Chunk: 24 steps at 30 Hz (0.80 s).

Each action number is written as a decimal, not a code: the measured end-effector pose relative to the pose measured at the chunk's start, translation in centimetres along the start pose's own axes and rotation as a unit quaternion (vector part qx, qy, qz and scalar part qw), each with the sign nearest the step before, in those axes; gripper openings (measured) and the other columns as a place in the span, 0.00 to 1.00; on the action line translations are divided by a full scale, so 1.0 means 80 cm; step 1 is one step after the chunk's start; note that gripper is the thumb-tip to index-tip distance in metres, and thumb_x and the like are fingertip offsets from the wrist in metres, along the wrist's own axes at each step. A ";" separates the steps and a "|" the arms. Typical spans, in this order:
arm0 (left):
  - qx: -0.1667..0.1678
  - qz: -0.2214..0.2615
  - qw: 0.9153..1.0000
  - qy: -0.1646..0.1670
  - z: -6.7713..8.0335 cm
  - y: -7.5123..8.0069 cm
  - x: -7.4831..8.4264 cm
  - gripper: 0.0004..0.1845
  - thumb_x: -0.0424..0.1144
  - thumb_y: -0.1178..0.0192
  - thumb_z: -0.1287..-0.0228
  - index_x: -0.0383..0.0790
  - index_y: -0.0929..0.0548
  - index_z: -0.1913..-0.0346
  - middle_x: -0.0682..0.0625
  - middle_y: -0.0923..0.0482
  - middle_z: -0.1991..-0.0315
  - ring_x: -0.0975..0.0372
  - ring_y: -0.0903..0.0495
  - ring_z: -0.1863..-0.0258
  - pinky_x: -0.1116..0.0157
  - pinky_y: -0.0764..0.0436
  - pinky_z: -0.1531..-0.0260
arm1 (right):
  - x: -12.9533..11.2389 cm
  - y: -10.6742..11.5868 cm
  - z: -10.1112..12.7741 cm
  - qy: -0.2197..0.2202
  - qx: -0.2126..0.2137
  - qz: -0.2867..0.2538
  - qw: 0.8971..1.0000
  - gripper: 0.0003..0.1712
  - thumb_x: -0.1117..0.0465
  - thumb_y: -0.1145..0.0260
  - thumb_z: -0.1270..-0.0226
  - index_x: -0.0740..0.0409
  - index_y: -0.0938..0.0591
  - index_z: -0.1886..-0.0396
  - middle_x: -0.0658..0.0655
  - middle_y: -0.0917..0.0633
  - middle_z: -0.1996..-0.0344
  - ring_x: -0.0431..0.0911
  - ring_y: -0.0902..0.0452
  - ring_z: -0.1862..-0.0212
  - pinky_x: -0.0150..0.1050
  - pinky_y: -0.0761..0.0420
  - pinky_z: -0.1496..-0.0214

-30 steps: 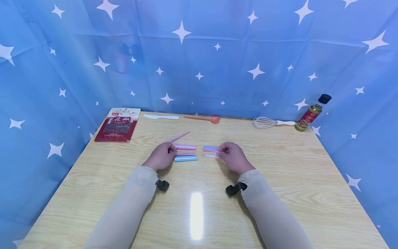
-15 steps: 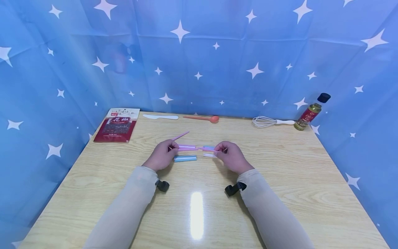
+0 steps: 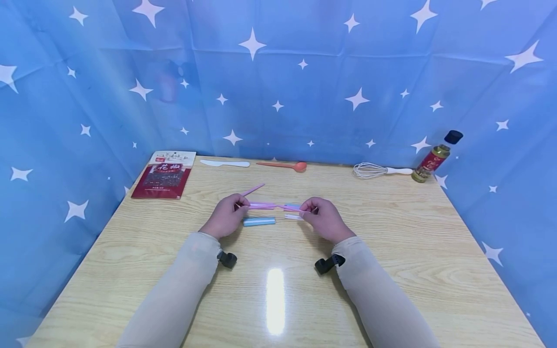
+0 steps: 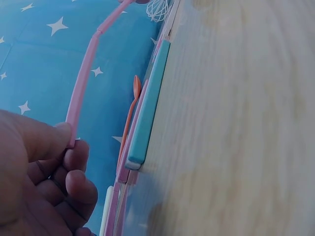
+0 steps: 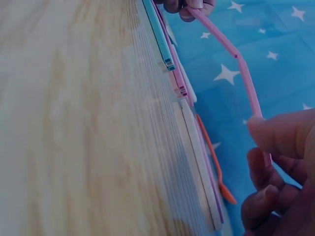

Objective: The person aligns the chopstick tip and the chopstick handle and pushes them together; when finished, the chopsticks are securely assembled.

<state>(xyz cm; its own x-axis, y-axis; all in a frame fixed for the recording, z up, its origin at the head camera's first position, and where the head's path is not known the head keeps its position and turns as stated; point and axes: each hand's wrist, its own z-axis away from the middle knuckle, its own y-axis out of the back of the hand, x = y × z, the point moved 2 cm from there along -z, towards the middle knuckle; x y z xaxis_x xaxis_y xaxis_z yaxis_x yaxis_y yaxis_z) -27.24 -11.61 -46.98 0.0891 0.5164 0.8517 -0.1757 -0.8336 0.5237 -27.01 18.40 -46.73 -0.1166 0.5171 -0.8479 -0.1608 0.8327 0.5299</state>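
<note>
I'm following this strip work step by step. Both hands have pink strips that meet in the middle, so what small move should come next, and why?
Probably push the two pink strips further together. The left hand and right hand each pinch one, and the ends meet in the air above the table, seemingly barely joined.

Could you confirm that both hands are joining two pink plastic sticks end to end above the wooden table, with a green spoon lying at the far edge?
Not quite: the plastic spoon at the far edge is orange, not green, as the head view shows. The rest holds: the left hand and right hand each pinch a pink plastic stick, joined end to end above the wooden table.
</note>
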 end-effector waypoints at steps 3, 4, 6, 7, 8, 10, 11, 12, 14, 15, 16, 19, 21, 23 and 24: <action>-0.002 -0.001 1.000 -0.003 0.000 0.000 0.000 0.06 0.35 0.46 0.18 0.39 0.18 0.50 0.45 0.22 0.56 0.56 0.26 0.60 0.60 0.25 0.58 | 0.000 0.000 0.000 0.002 -0.001 -0.001 1.000 0.03 0.62 0.32 0.25 0.56 0.15 0.59 0.54 0.22 0.70 0.50 0.29 0.67 0.42 0.27 0.64; -0.002 -0.001 1.000 -0.004 0.000 0.000 0.000 0.06 0.35 0.46 0.18 0.39 0.18 0.50 0.45 0.22 0.57 0.56 0.26 0.61 0.60 0.25 0.58 | 0.000 0.000 0.001 0.003 -0.002 0.000 1.000 0.03 0.61 0.32 0.25 0.56 0.15 0.59 0.54 0.22 0.70 0.50 0.29 0.67 0.42 0.27 0.64; -0.003 -0.001 1.000 -0.009 0.000 0.001 -0.001 0.06 0.34 0.46 0.18 0.39 0.18 0.50 0.45 0.22 0.57 0.56 0.26 0.61 0.60 0.25 0.58 | 0.001 0.000 0.001 0.004 -0.003 0.000 1.000 0.04 0.61 0.32 0.24 0.57 0.15 0.59 0.54 0.22 0.70 0.50 0.30 0.67 0.42 0.27 0.64; -0.004 -0.002 1.000 -0.011 0.000 0.000 -0.001 0.06 0.34 0.46 0.18 0.39 0.18 0.50 0.45 0.22 0.57 0.56 0.26 0.61 0.60 0.25 0.58 | 0.001 0.000 0.001 0.003 -0.003 0.000 1.000 0.03 0.61 0.32 0.25 0.57 0.15 0.59 0.54 0.22 0.70 0.50 0.30 0.67 0.42 0.27 0.64; -0.006 -0.003 1.000 -0.014 0.000 0.000 -0.001 0.06 0.34 0.46 0.18 0.38 0.18 0.51 0.45 0.22 0.58 0.56 0.26 0.62 0.60 0.25 0.58 | 0.002 0.001 0.000 0.003 -0.004 0.002 1.000 0.03 0.61 0.32 0.25 0.56 0.15 0.59 0.54 0.22 0.70 0.50 0.30 0.67 0.42 0.27 0.64; -0.009 -0.006 1.000 -0.018 0.000 0.000 0.000 0.06 0.34 0.46 0.18 0.38 0.19 0.51 0.45 0.22 0.58 0.56 0.26 0.62 0.60 0.25 0.59 | 0.003 0.000 -0.001 0.001 -0.003 0.003 1.000 0.03 0.61 0.31 0.25 0.57 0.15 0.60 0.54 0.22 0.70 0.49 0.30 0.68 0.42 0.27 0.64; -0.010 -0.008 1.000 -0.019 0.000 0.001 0.001 0.06 0.34 0.46 0.18 0.38 0.19 0.52 0.46 0.22 0.59 0.56 0.26 0.63 0.60 0.25 0.59 | 0.003 0.000 -0.001 0.001 -0.003 0.004 1.000 0.03 0.61 0.31 0.25 0.57 0.15 0.60 0.54 0.22 0.70 0.49 0.30 0.68 0.41 0.28 0.64; -0.010 -0.010 1.000 -0.021 0.000 0.001 0.001 0.06 0.34 0.45 0.19 0.38 0.19 0.52 0.46 0.22 0.59 0.56 0.26 0.63 0.60 0.25 0.59 | 0.003 0.001 -0.001 0.000 -0.002 0.005 1.000 0.03 0.61 0.31 0.26 0.57 0.15 0.60 0.53 0.22 0.70 0.50 0.30 0.68 0.41 0.27 0.64; -0.012 -0.016 0.999 -0.026 0.000 0.001 0.002 0.05 0.33 0.45 0.19 0.38 0.18 0.52 0.46 0.22 0.59 0.56 0.27 0.63 0.60 0.25 0.59 | 0.003 0.001 -0.002 -0.001 -0.002 0.007 1.000 0.03 0.62 0.30 0.27 0.58 0.15 0.60 0.53 0.22 0.70 0.49 0.30 0.68 0.41 0.28 0.65; -0.013 -0.021 0.999 -0.030 0.000 0.001 0.003 0.05 0.33 0.44 0.20 0.38 0.18 0.53 0.46 0.22 0.60 0.56 0.27 0.64 0.60 0.25 0.60 | 0.002 0.001 -0.001 -0.002 -0.001 0.008 1.000 0.03 0.62 0.30 0.27 0.58 0.14 0.60 0.53 0.22 0.70 0.49 0.30 0.69 0.41 0.28 0.65; -0.014 -0.026 0.999 -0.034 0.000 0.001 0.003 0.05 0.33 0.44 0.20 0.38 0.18 0.53 0.46 0.22 0.60 0.57 0.27 0.64 0.60 0.25 0.60 | 0.002 0.001 -0.001 -0.002 -0.003 0.011 1.000 0.03 0.62 0.30 0.27 0.58 0.14 0.60 0.53 0.22 0.70 0.49 0.30 0.68 0.41 0.28 0.64; -0.020 -0.043 0.998 -0.042 0.000 0.001 0.003 0.04 0.33 0.43 0.20 0.38 0.18 0.53 0.47 0.23 0.62 0.58 0.27 0.66 0.61 0.26 0.62 | 0.001 0.002 0.000 -0.005 -0.007 0.016 1.000 0.02 0.63 0.30 0.28 0.57 0.14 0.60 0.53 0.22 0.69 0.49 0.30 0.68 0.41 0.28 0.63; -0.023 -0.051 0.997 -0.044 0.000 0.000 0.002 0.04 0.33 0.43 0.20 0.37 0.18 0.53 0.47 0.23 0.63 0.58 0.28 0.67 0.62 0.26 0.63 | 0.001 0.002 0.000 -0.006 -0.008 0.020 1.000 0.02 0.64 0.31 0.27 0.57 0.14 0.60 0.53 0.22 0.69 0.49 0.30 0.67 0.41 0.28 0.63; -0.026 -0.054 0.997 -0.044 0.000 0.000 0.002 0.04 0.33 0.43 0.20 0.38 0.18 0.53 0.47 0.23 0.64 0.58 0.28 0.67 0.62 0.26 0.63 | 0.001 0.003 0.000 -0.004 -0.008 0.020 1.000 0.02 0.64 0.31 0.27 0.58 0.13 0.60 0.53 0.22 0.69 0.49 0.30 0.67 0.41 0.28 0.62; -0.027 -0.054 0.997 -0.044 0.000 0.000 0.002 0.04 0.33 0.43 0.20 0.37 0.18 0.53 0.47 0.23 0.64 0.58 0.28 0.67 0.62 0.26 0.63 | 0.001 0.003 0.000 -0.004 -0.007 0.020 1.000 0.02 0.64 0.31 0.27 0.58 0.13 0.60 0.53 0.21 0.69 0.49 0.30 0.67 0.41 0.28 0.62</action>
<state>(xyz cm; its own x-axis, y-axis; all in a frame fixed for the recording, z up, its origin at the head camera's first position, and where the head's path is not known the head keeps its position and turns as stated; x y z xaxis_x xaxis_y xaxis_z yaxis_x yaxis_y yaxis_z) -27.24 -11.53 -46.83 0.1948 0.5809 0.7903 -0.2124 -0.7616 0.6122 -27.02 18.61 -46.66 -0.1159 0.5511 -0.8264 -0.1702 0.8087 0.5631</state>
